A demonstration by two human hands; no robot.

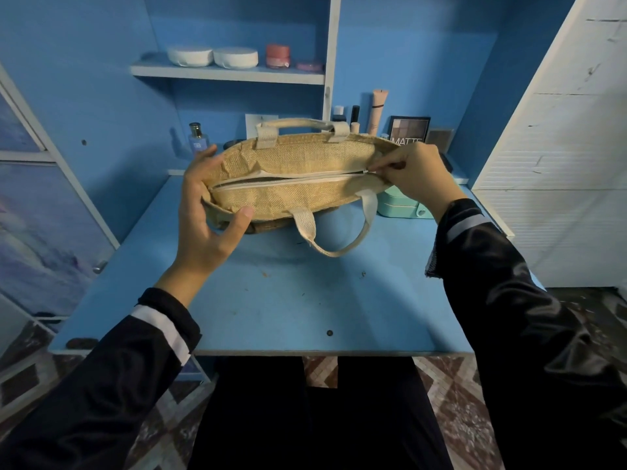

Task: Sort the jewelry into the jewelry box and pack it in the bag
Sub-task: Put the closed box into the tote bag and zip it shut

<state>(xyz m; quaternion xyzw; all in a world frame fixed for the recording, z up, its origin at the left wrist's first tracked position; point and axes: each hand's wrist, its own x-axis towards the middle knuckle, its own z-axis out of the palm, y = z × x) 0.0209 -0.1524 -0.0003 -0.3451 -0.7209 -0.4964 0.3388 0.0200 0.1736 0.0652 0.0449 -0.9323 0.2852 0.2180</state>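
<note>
Only "MATTE" is readable, printed on the eyeshadow palette (pixel 409 129).

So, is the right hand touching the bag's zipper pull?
Touching. The head view shows the right hand pinching the zipper pull at the right end of the bag.

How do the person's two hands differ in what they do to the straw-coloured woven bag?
The left hand grips one end of the straw-coloured woven bag, fingers spread wide and thumb on the near side. The right hand pinches the white zipper pull at the other end, fingers bunched together. Both hold the same bag.
</note>
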